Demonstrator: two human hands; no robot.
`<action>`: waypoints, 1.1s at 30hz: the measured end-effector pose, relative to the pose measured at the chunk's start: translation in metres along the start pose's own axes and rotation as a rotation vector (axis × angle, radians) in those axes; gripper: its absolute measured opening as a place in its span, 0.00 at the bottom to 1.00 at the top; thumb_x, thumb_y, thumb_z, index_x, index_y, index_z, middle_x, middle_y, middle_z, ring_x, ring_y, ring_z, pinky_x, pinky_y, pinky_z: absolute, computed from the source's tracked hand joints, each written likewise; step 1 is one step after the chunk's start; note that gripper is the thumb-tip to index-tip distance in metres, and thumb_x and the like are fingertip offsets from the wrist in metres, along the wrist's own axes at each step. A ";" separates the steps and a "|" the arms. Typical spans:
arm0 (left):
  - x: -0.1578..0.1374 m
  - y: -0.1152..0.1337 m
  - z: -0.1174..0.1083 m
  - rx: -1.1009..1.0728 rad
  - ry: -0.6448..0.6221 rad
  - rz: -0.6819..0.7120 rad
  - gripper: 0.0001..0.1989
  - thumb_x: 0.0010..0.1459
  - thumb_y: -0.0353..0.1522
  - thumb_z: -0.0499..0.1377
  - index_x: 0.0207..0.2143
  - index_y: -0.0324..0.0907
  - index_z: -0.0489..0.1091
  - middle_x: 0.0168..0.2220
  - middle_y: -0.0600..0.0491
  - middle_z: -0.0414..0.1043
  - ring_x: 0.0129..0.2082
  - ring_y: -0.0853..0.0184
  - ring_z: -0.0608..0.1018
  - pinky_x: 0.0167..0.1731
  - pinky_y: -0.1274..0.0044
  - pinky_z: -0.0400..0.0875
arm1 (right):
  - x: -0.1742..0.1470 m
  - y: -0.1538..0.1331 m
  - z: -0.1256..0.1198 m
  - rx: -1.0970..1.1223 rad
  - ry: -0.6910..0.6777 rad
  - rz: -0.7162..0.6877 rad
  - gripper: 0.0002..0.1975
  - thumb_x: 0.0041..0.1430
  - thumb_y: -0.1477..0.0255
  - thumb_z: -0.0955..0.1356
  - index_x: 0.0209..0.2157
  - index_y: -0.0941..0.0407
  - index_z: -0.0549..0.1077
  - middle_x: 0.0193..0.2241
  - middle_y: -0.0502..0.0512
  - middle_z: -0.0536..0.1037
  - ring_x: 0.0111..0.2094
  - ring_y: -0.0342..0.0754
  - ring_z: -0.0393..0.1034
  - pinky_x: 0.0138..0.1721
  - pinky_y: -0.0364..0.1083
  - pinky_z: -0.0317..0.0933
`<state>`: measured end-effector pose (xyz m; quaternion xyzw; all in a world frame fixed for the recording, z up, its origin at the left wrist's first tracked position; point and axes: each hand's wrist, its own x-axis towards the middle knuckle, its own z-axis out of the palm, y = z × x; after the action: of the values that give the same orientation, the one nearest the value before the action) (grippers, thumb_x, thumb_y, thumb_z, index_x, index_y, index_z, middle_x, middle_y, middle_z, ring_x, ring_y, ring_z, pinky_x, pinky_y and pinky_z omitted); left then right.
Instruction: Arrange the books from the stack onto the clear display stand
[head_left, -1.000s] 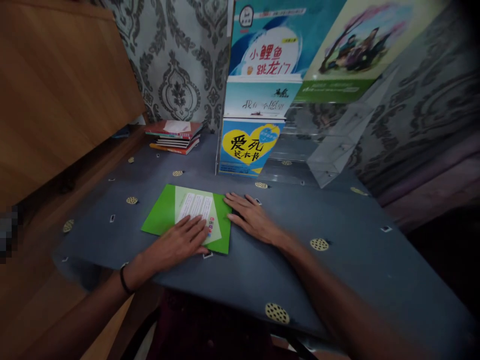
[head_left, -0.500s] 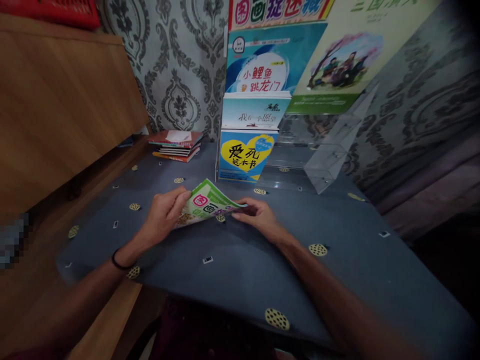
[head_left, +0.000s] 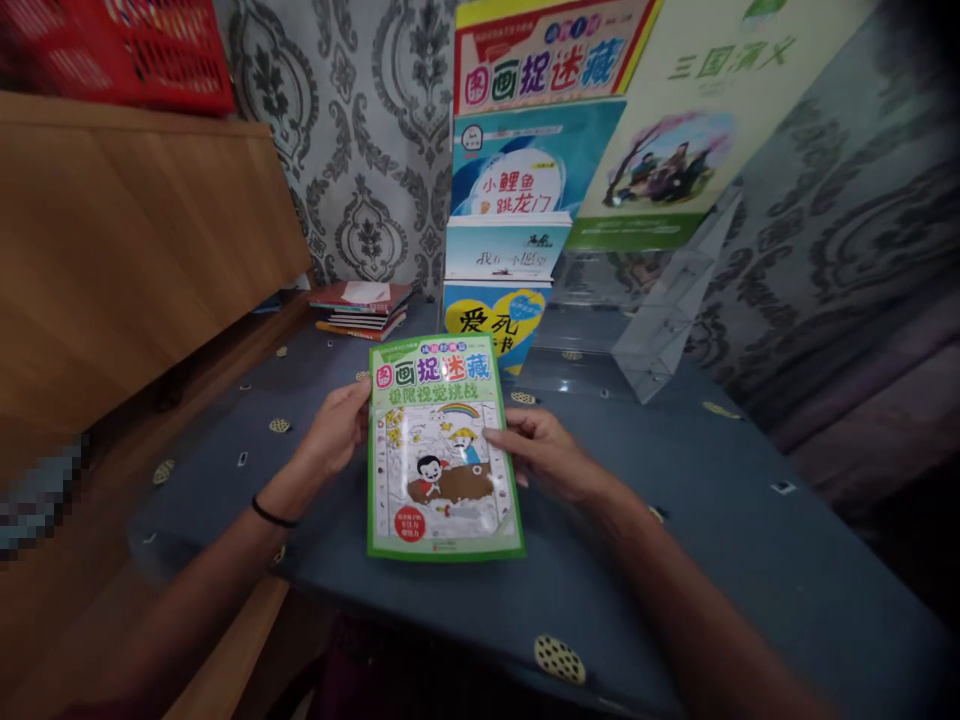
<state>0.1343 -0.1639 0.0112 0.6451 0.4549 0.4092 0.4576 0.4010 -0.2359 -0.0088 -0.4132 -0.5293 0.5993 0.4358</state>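
A green-bordered picture book [head_left: 442, 470] is held up above the table, its front cover towards me and its title upright. On its left edge my left hand [head_left: 335, 425] is closed, with the fingertips partly behind the book. My right hand [head_left: 551, 450] grips the right edge, thumb on the cover and fingers behind. Just beyond the book stands a clear tiered rack [head_left: 652, 340]. It carries a blue and yellow book [head_left: 536, 315], a pale blue book [head_left: 510, 248], a teal book [head_left: 592, 150], a red and yellow book [head_left: 555, 60] and a tall pale green book [head_left: 675, 100].
A stack of books [head_left: 364, 310] lies at the back left of the blue patterned tablecloth [head_left: 637, 590]. At the left stands a wooden cabinet [head_left: 150, 220] with a red plastic basket [head_left: 157, 50] on top. Patterned wallpaper [head_left: 367, 150] covers the wall behind.
The book was tilted and seen at a slant; now it faces me fully, cover upright. Both hands have kept hold of its sides. The view has tipped up slightly.
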 end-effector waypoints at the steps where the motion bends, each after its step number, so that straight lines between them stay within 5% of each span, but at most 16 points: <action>1: 0.003 -0.010 -0.007 0.215 -0.007 0.018 0.24 0.66 0.50 0.49 0.30 0.41 0.71 0.23 0.51 0.75 0.22 0.64 0.77 0.25 0.74 0.71 | 0.001 0.002 -0.004 -0.054 -0.032 0.073 0.25 0.45 0.51 0.79 0.32 0.58 0.78 0.24 0.50 0.80 0.18 0.39 0.69 0.17 0.38 0.62; 6: 0.010 -0.038 -0.032 0.530 0.026 0.075 0.13 0.64 0.39 0.56 0.29 0.44 0.69 0.25 0.52 0.74 0.29 0.62 0.78 0.36 0.72 0.71 | 0.009 0.017 -0.016 -0.316 -0.061 0.389 0.26 0.44 0.49 0.78 0.25 0.56 0.70 0.16 0.50 0.76 0.15 0.41 0.69 0.14 0.39 0.61; 11: 0.011 -0.047 -0.023 0.792 -0.041 0.381 0.10 0.65 0.34 0.54 0.45 0.42 0.72 0.46 0.46 0.78 0.47 0.57 0.78 0.50 0.66 0.71 | 0.008 0.017 -0.021 -0.509 -0.034 0.440 0.27 0.48 0.47 0.75 0.21 0.54 0.66 0.13 0.49 0.74 0.13 0.41 0.67 0.13 0.39 0.57; 13: 0.012 -0.053 -0.018 0.864 -0.095 0.464 0.11 0.67 0.34 0.54 0.48 0.42 0.71 0.49 0.45 0.77 0.51 0.57 0.77 0.54 0.63 0.70 | 0.007 0.017 -0.021 -0.635 0.046 0.355 0.27 0.53 0.47 0.73 0.19 0.53 0.65 0.11 0.47 0.71 0.11 0.41 0.63 0.13 0.41 0.55; 17: 0.016 -0.069 -0.014 0.840 -0.210 0.523 0.12 0.69 0.35 0.53 0.50 0.42 0.71 0.53 0.46 0.76 0.55 0.57 0.75 0.58 0.61 0.69 | 0.014 0.019 -0.005 -0.960 0.252 -0.073 0.20 0.65 0.56 0.67 0.23 0.52 0.72 0.17 0.51 0.76 0.19 0.47 0.70 0.23 0.46 0.63; 20: 0.018 -0.078 -0.016 0.818 -0.240 0.546 0.13 0.70 0.36 0.53 0.52 0.42 0.71 0.57 0.46 0.75 0.59 0.56 0.73 0.61 0.59 0.67 | 0.034 0.023 0.022 -1.098 0.183 -0.308 0.14 0.69 0.63 0.62 0.44 0.52 0.78 0.38 0.58 0.85 0.39 0.56 0.79 0.41 0.54 0.71; 22: 0.018 -0.081 -0.017 0.821 -0.252 0.557 0.14 0.70 0.36 0.53 0.53 0.42 0.71 0.57 0.45 0.74 0.60 0.56 0.73 0.61 0.59 0.66 | 0.054 0.026 0.040 -1.127 0.039 -0.408 0.20 0.72 0.63 0.59 0.57 0.55 0.73 0.55 0.64 0.79 0.56 0.60 0.74 0.56 0.59 0.67; 27: 0.017 -0.081 -0.019 0.816 -0.282 0.537 0.15 0.68 0.34 0.55 0.55 0.43 0.69 0.56 0.43 0.75 0.55 0.56 0.77 0.56 0.63 0.71 | 0.098 0.039 0.063 -1.169 -0.168 -0.439 0.34 0.73 0.53 0.55 0.68 0.64 0.59 0.68 0.70 0.62 0.72 0.60 0.50 0.70 0.64 0.48; 33: 0.019 -0.080 -0.019 0.762 -0.295 0.548 0.13 0.67 0.31 0.55 0.52 0.40 0.71 0.52 0.42 0.77 0.52 0.55 0.77 0.53 0.63 0.72 | 0.111 0.052 0.062 -1.169 -0.179 -0.410 0.37 0.72 0.49 0.55 0.70 0.61 0.56 0.68 0.71 0.61 0.70 0.59 0.54 0.70 0.65 0.45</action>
<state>0.1043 -0.1280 -0.0588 0.9136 0.3162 0.2234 0.1239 0.3065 -0.1490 -0.0587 -0.4215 -0.8727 0.1472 0.1976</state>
